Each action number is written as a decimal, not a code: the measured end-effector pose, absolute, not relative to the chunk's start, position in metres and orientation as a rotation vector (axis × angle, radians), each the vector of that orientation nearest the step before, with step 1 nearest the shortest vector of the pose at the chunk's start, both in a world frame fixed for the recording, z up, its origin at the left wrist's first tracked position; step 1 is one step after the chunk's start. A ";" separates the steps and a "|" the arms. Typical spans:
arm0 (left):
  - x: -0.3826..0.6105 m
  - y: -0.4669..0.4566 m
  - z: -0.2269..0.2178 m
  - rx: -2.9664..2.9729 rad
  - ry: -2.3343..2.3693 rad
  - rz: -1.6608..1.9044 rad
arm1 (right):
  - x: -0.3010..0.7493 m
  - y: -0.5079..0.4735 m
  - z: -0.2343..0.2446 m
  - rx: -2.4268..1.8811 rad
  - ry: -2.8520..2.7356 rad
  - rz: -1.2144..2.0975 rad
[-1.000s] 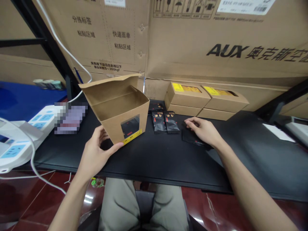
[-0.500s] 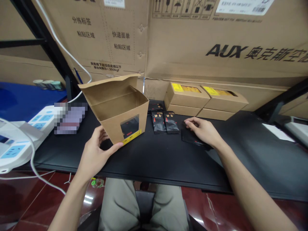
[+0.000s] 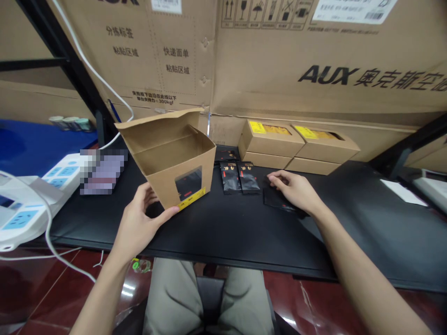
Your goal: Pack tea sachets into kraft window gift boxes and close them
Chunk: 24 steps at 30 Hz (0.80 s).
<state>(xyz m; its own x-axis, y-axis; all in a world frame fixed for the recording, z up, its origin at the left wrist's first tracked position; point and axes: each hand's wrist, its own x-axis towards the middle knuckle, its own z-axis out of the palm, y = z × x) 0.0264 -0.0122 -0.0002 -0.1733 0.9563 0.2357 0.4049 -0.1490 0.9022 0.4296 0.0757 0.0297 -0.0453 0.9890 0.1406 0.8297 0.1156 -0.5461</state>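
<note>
"What's largest here?"

"An AUX carton (image 3: 324, 77) stands behind a black desk (image 3: 209, 242), with yellow-labelled kraft boxes (image 3: 270, 139) against it."

"And the open kraft box (image 3: 157, 184)?"

"It's above the desk's near edge, tilted, held by 1 hand. The left hand (image 3: 138, 223) has its fingers and thumb spread around the lower corner."

"The right hand (image 3: 295, 190)?"

"Its fingers lie spread and slightly curled on a black sachet (image 3: 275, 197), 2 more sachets (image 3: 239, 177) just beside it."

"What could go wrong?"

"A loosened left grip could drop the box; a careless sweep of the right hand could scatter the sachets."
</note>
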 end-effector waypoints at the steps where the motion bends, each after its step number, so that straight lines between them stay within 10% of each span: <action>1: 0.026 -0.012 0.000 1.549 1.577 1.314 | 0.430 0.076 0.030 -1.759 -1.920 0.439; 24: 0.027 -0.012 0.003 1.562 1.589 1.306 | 0.448 0.044 0.050 -1.593 -2.046 0.080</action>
<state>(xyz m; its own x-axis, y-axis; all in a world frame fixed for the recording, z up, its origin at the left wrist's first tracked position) 0.0271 -0.0117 0.0034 -0.1714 0.9558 0.2390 0.4194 -0.1487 0.8955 0.4478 0.0443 0.0496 -0.1551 0.9138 0.3753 0.8818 0.2993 -0.3644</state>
